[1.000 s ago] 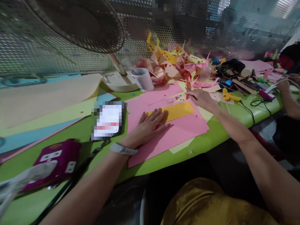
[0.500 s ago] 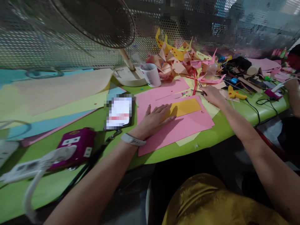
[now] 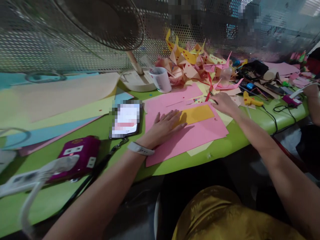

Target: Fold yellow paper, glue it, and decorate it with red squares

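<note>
My left hand (image 3: pixel 166 126) lies flat with fingers spread, pressing a yellow-orange paper strip (image 3: pixel 200 114) onto a pink sheet (image 3: pixel 187 138). More pink paper (image 3: pixel 185 95) lies behind it. Beyond the strip's right end, my right hand (image 3: pixel 225 103) is closed around a small dark tool (image 3: pixel 214 100) that looks like scissors, mostly hidden by the fingers. A red strip (image 3: pixel 208 91) stands right by its tip. Just left of my left hand lies a phone (image 3: pixel 126 118) with a lit screen.
Behind are a white cup (image 3: pixel 161 80), a fan (image 3: pixel 138 80) and a heap of cut paper (image 3: pixel 186 66). A yellow glue gun (image 3: pixel 252 100) with its cord lies at right. Large paper sheets (image 3: pixel 62 100) and a purple plug adapter (image 3: pixel 77 156) occupy the left. Another person's hand (image 3: pixel 312 91) is far right.
My right hand has shifted slightly left, closer to the strip's far corner, with the dark tool in it. The red strip now leans differently. My left hand stays on the paper.
</note>
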`<state>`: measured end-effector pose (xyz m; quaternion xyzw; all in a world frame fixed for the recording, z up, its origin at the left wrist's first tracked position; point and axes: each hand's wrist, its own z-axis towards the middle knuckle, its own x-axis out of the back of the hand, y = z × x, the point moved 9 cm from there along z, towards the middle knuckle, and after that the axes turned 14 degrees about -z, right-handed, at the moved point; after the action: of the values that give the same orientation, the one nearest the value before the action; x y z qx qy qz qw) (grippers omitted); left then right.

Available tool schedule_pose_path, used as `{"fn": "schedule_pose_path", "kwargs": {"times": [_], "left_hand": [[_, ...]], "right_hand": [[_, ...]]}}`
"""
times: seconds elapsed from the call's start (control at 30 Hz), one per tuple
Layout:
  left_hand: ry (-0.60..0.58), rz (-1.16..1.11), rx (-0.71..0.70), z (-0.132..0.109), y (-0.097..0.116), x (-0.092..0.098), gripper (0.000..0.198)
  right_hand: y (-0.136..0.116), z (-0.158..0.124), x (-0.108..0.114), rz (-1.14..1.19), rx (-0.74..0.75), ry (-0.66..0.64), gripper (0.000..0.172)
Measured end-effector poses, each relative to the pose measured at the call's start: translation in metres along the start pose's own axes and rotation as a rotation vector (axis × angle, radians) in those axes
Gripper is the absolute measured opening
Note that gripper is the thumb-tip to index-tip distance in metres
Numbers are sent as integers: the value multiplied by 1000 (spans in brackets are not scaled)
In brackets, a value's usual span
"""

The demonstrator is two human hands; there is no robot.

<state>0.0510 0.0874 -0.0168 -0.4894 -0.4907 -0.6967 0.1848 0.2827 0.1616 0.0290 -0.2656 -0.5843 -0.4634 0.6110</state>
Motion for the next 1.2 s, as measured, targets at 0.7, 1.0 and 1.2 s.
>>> {"fn": "schedule_pose_path", "kwargs": {"times": [0.7,1.0,1.2], "left_hand": [[-58,123,49,-1,-12,-4,63],[-31,190,-43,-6,-11,-2,53],[-57,136,0,-7,-17,-4,63]], "right_hand": [[76,-14,90,213,-318,529,30],[138,-46,85,212,-484,326,25],[137,-45,34,-26,-476,-64,31]]}}
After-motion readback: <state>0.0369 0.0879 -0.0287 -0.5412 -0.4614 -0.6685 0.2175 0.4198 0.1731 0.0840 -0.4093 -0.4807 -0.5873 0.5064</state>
